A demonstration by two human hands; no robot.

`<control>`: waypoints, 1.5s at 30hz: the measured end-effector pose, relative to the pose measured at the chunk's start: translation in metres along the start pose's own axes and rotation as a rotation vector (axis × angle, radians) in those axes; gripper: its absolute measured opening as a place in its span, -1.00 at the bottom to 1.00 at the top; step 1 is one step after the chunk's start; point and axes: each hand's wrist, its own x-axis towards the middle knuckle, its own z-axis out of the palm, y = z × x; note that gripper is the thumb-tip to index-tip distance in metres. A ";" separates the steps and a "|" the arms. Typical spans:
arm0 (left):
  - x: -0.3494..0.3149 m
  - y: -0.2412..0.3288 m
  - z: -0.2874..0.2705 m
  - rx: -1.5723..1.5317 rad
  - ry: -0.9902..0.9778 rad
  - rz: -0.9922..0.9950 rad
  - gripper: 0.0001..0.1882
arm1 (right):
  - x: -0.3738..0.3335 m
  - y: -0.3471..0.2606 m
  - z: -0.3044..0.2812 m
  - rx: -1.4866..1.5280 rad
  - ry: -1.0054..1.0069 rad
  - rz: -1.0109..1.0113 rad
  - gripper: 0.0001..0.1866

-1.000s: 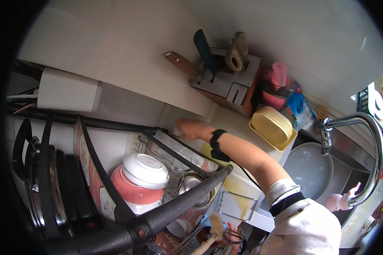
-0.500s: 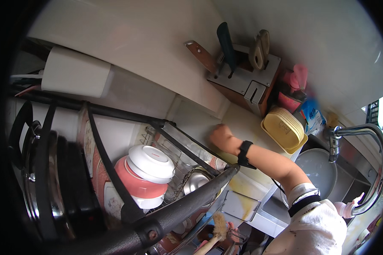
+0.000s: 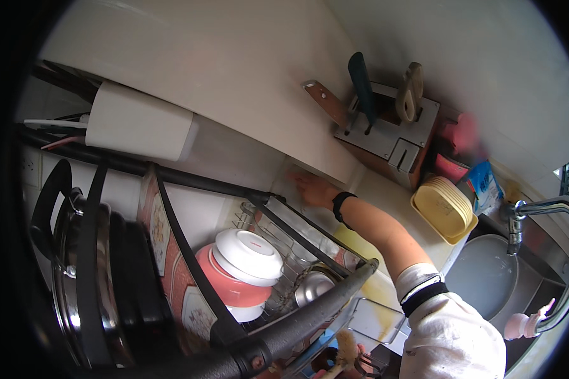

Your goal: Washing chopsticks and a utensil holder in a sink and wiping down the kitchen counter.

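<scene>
My right arm comes in from the lower right, with a black band at the wrist. My right hand is over the counter behind the dish rack, by the wall corner. Its fingers stretch toward the wall and look apart; nothing shows in them. Shadow blurs the fingertips. Close by in the rack are a pink pot with an upturned white bowl on it and a small metal bowl. My left hand is out of view.
A knife block with knives and scissors stands at the back. Stacked yellow trays sit right of my forearm, beside the sink with a grey basin under the tap. Black-handled pans fill the rack's left. A brush is below.
My right hand has reached farther toward the wall, its fingers going from curled to stretched out. The whole view has shifted, so fixed things appear farther right and lower.
</scene>
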 end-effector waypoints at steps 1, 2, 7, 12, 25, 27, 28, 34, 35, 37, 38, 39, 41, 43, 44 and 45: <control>0.003 0.003 0.001 -0.006 -0.002 0.008 -0.52 | 0.005 0.005 0.017 0.029 0.085 0.111 -0.62; 0.002 0.003 -0.001 -0.001 -0.005 -0.001 -0.52 | 0.012 0.002 0.021 0.070 0.172 0.212 -0.60; -0.002 -0.003 -0.008 0.020 -0.016 -0.028 -0.54 | 0.040 -0.011 0.007 0.250 0.074 0.415 -0.53; 0.004 0.003 -0.004 0.003 -0.012 0.005 -0.56 | 0.038 -0.024 0.010 0.190 0.129 0.928 -0.43; 0.006 0.031 -0.003 0.053 0.077 0.074 -0.60 | -0.115 -0.053 -0.079 -0.062 -0.558 0.499 -0.56; 0.004 0.036 -0.019 0.070 -0.031 0.042 -0.56 | -0.134 -0.065 -0.096 0.008 -0.508 0.599 -0.58; 0.000 0.039 -0.020 0.128 -0.066 -0.036 -0.59 | -0.144 -0.072 -0.106 0.000 -0.512 0.605 -0.58; -0.001 0.046 -0.017 0.070 -0.041 -0.006 -0.63 | -0.252 -0.088 -0.105 -0.105 -0.355 0.836 -0.52; -0.001 0.043 -0.018 0.075 0.003 0.026 -0.59 | -0.264 -0.096 -0.113 -0.083 -0.332 0.827 -0.51; -0.001 0.040 -0.020 0.131 -0.006 0.038 -0.49 | -0.286 -0.116 -0.128 -0.121 -0.390 0.784 -0.50; -0.001 0.038 -0.020 0.121 -0.006 0.047 -0.49 | -0.299 -0.125 -0.132 -0.132 -0.392 0.791 -0.50; 0.000 0.035 -0.018 0.068 0.021 0.064 -0.50 | -0.311 -0.134 -0.135 -0.151 -0.384 0.814 -0.50; 0.001 0.043 -0.026 0.043 0.002 0.062 -0.51 | -0.349 -0.147 -0.133 -0.239 -0.340 0.815 -0.51; 0.005 0.042 -0.020 0.080 0.077 0.143 -0.52 | -0.393 -0.152 -0.129 -0.244 -0.339 0.724 -0.58; 0.006 0.036 -0.018 0.102 0.088 0.144 -0.52 | -0.393 -0.167 -0.151 -0.202 -0.355 0.673 -0.62; 0.003 0.030 -0.012 0.138 0.071 0.110 -0.53 | -0.399 -0.186 -0.178 -0.088 -0.284 0.724 -0.70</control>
